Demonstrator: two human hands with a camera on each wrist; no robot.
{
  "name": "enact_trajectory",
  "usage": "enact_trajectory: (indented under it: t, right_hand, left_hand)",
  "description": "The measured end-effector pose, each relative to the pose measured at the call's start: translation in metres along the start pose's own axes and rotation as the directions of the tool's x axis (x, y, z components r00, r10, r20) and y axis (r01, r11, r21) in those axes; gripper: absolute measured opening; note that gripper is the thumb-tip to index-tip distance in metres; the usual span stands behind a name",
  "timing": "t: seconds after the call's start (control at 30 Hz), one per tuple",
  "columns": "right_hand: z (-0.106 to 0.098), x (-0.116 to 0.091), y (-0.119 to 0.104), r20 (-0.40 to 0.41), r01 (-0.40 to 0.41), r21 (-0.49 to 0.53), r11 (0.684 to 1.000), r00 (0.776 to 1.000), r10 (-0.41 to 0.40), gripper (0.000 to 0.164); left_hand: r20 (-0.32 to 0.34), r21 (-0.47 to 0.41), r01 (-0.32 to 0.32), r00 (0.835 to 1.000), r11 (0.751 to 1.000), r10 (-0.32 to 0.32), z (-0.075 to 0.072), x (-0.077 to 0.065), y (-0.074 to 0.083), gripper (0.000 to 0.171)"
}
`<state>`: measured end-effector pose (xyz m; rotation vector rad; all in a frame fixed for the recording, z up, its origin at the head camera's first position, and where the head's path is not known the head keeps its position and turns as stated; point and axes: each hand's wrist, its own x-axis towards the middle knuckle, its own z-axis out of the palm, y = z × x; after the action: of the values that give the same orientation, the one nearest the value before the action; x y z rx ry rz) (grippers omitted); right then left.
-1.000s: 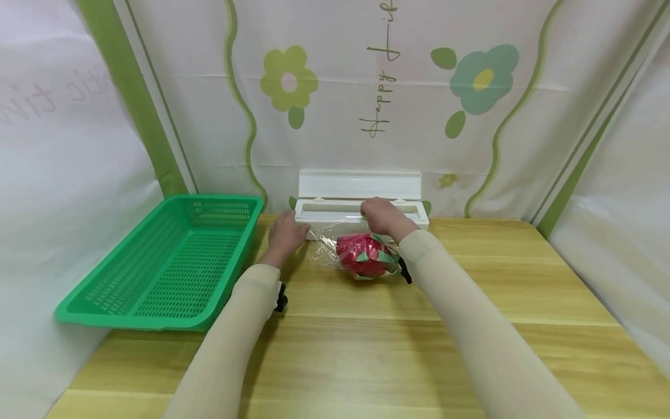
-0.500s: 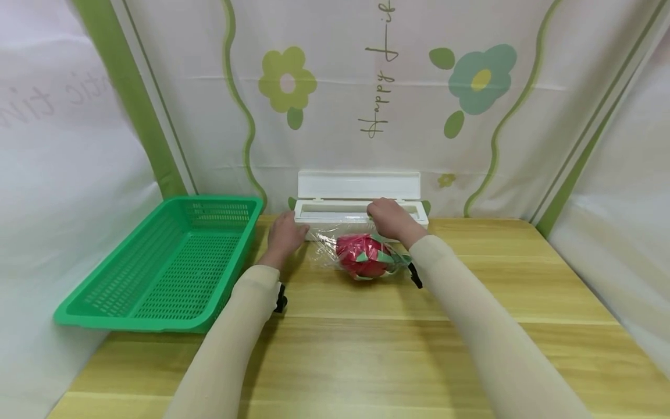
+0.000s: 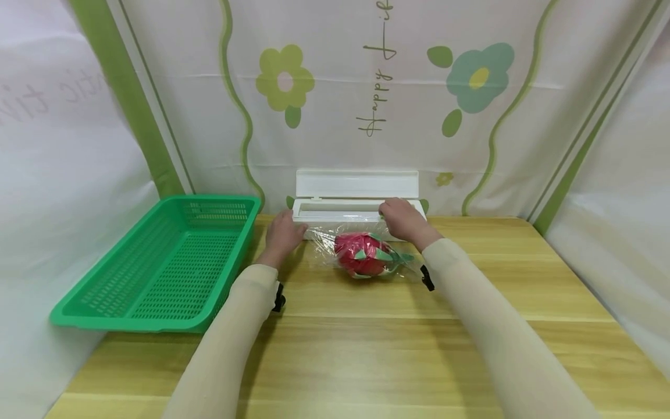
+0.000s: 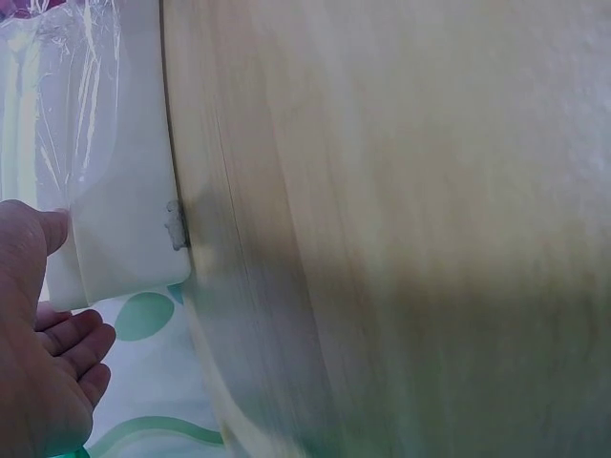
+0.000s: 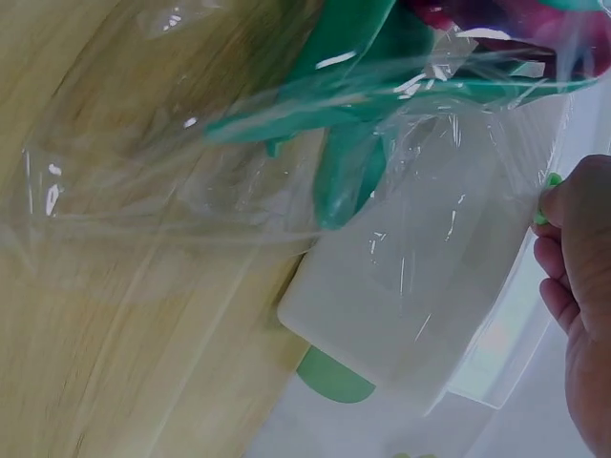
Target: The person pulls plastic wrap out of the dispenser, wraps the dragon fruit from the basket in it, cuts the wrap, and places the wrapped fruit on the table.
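Note:
A white cling film dispenser (image 3: 335, 222) stands at the back of the table with its lid (image 3: 357, 184) raised. My left hand (image 3: 282, 233) grips its left end, the thumb on the front face in the left wrist view. My right hand (image 3: 405, 220) pinches a small green slider (image 5: 549, 196) on the dispenser's edge, right of the middle. Clear cling film (image 3: 320, 247) runs from the box over a red dragon fruit (image 3: 361, 254) with green leaf tips. The fruit lies on the table right in front of the box, its green stem end (image 5: 348, 176) pointing right.
A green perforated plastic basket (image 3: 230, 291) is on the left of the wooden table (image 3: 345, 361). Behind the dispenser hangs a white cloth (image 3: 335, 139) printed with flowers. More pale cloth (image 3: 623, 233) borders the right side.
My right hand has slid to the right along the dispenser's edge with the slider. The left hand keeps its place at the left end. The dragon fruit and raised lid look unmoved.

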<state>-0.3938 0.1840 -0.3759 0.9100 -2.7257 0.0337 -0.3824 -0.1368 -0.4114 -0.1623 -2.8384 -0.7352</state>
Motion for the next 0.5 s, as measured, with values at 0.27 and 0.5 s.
enact_trajectory:
  t: [0.27, 0.5]
  right_hand:
    - [0.0032, -0.0045, 0.0046, -0.052, 0.054, -0.019, 0.998, 0.997, -0.055, 0.013]
    - [0.0065, -0.0031, 0.0077, -0.042, 0.026, -0.017, 1.000, 0.999, -0.026, 0.016]
  left_hand:
    - [0.011, -0.005, 0.006, 1.000, 1.000, -0.006, -0.0002, 0.0002, 0.0001, 0.066]
    - [0.019, -0.005, 0.009, 1.000, 1.000, -0.009, 0.0004, 0.0022, -0.0025, 0.067]
